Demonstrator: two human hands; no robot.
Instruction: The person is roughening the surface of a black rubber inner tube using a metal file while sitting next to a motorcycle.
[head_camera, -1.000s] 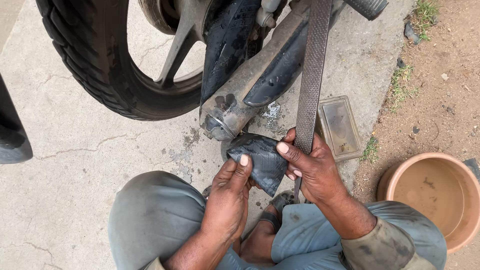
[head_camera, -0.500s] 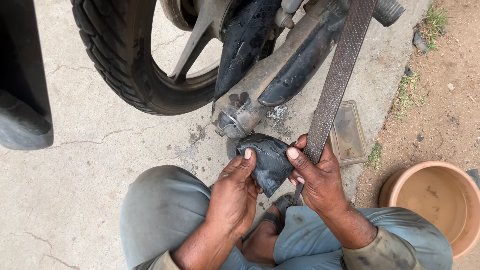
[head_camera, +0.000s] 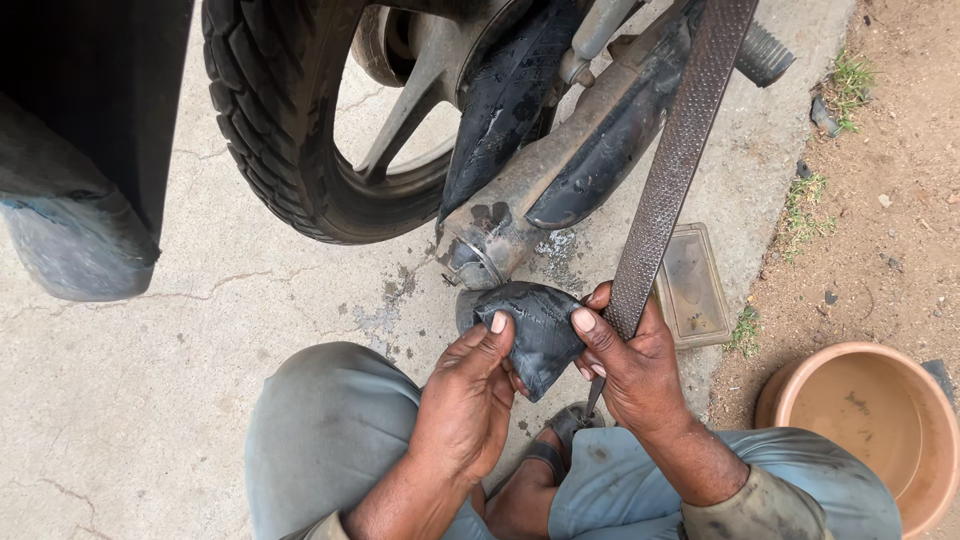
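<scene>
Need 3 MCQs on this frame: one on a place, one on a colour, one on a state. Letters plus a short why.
1. Where is the basin?
A. right of the knees
B. under the tyre
C. on the lap

2. What colour is the rubber piece?
A. red
B. black
C. white

3. What does the right hand grip besides the rubber?
A. nothing
B. a hammer
C. a long metal rasp

A: the basin sits on the dirt at the right edge.
B: the folded rubber between the left hand and the right is black.
C: the rasp rises from that fist.

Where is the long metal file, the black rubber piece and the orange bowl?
metal file (head_camera: 668, 175): head view, middle of its rough blade.
black rubber piece (head_camera: 538, 335): head view, its folded centre.
orange bowl (head_camera: 800, 385): head view, left rim.
</scene>
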